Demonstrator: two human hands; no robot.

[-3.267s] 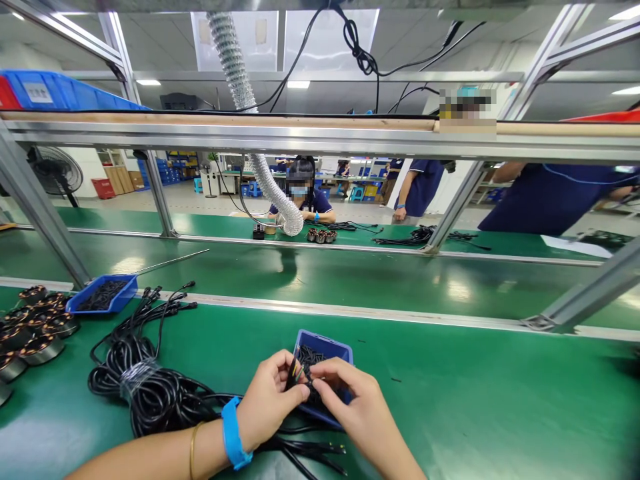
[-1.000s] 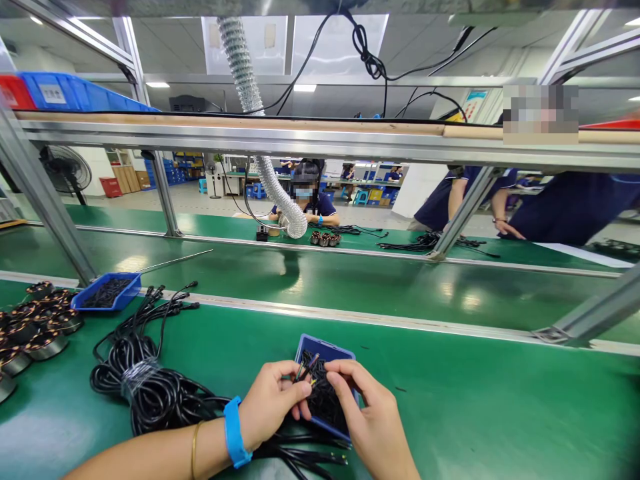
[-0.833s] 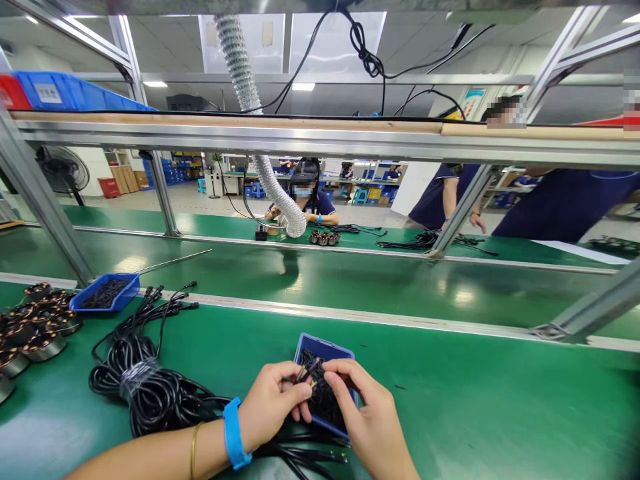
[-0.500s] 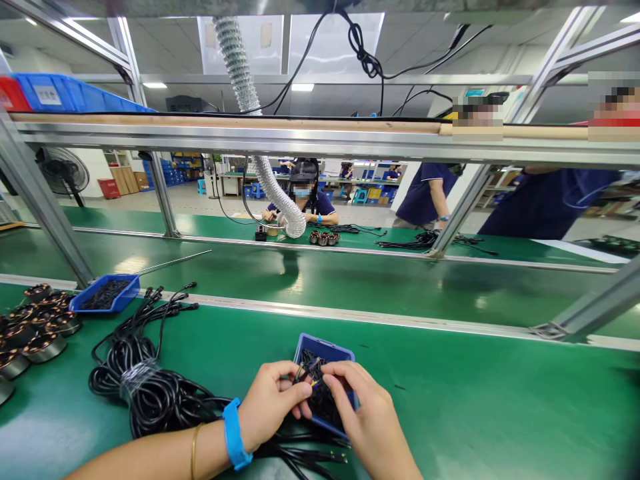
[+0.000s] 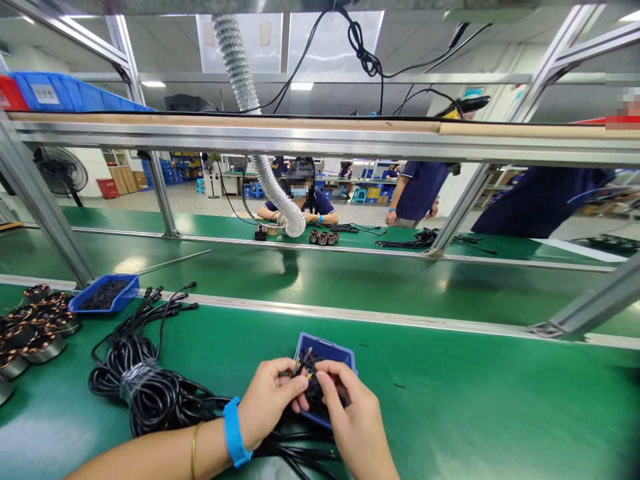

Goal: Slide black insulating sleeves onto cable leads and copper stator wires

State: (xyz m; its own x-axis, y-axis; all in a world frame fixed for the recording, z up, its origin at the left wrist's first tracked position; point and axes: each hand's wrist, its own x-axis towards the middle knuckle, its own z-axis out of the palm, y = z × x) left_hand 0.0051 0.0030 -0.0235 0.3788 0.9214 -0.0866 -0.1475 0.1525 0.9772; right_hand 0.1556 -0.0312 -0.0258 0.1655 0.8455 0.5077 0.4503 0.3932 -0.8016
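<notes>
Thumb and fingers of my left hand (image 5: 270, 400) pinch the end of a black cable, whose thin coloured wires (image 5: 309, 376) fan out between my hands. My right hand (image 5: 355, 407) is closed in a pinch right beside those wire tips; whatever is in its fingertips is too small to make out. Both hands are above a small blue bin (image 5: 330, 348) holding many short black tube pieces. A coiled bundle of black cables (image 5: 150, 393), bound with clear wrap, lies left of my left hand, and more cable ends (image 5: 300, 450) run beneath my wrists.
Copper-wound motor stators (image 5: 43, 343) cluster at the far left, near another blue bin (image 5: 106, 295) of black pieces. Two loose black bits (image 5: 399, 385) lie right of the middle bin. A metal frame (image 5: 320, 141) spans the bench; a person (image 5: 300, 200) sits opposite.
My right hand has shifted slightly left and its fingers are more curled. My left hand keeps nearly the same place with the cable. In the background, a standing person has moved left.
</notes>
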